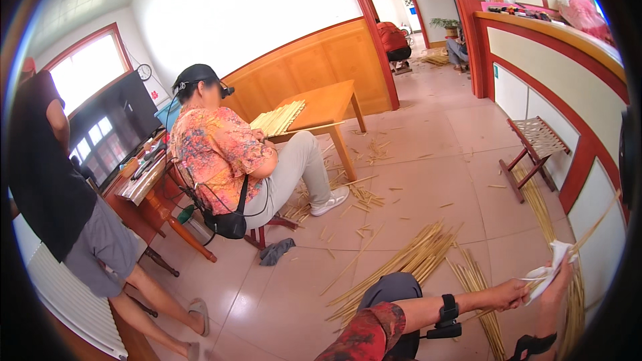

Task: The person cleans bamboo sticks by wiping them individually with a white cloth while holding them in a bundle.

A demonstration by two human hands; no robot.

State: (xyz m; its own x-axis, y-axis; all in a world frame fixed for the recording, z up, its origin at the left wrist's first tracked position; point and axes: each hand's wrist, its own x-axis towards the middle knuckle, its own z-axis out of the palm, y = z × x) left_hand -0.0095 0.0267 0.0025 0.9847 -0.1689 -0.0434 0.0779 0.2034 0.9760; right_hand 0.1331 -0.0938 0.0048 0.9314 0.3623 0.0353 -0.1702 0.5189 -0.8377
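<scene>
A thin straw-coloured plant stalk (597, 221) slants up to the right at the lower right. My left hand (506, 295) is closed around its lower part, and the stalk's tail shows beyond the wrist. Farther up, my right hand (557, 281) grips a white cloth (544, 283) wrapped around the stalk. Black straps circle both wrists. Below my hands a small bundle of stalks (476, 291) lies on the floor. A larger pile of stalks (401, 271) spreads beside my knee, and a long bundle (539, 205) runs along the cabinet.
A seated person (225, 160) works with stalks at a wooden table (326, 100) bearing a row of cut stalks (278, 118). Another person (55, 175) stands at left. A woven folding stool (536, 138) stands by the panelled counter (546, 70). Stalk scraps (368, 195) litter the tiled floor.
</scene>
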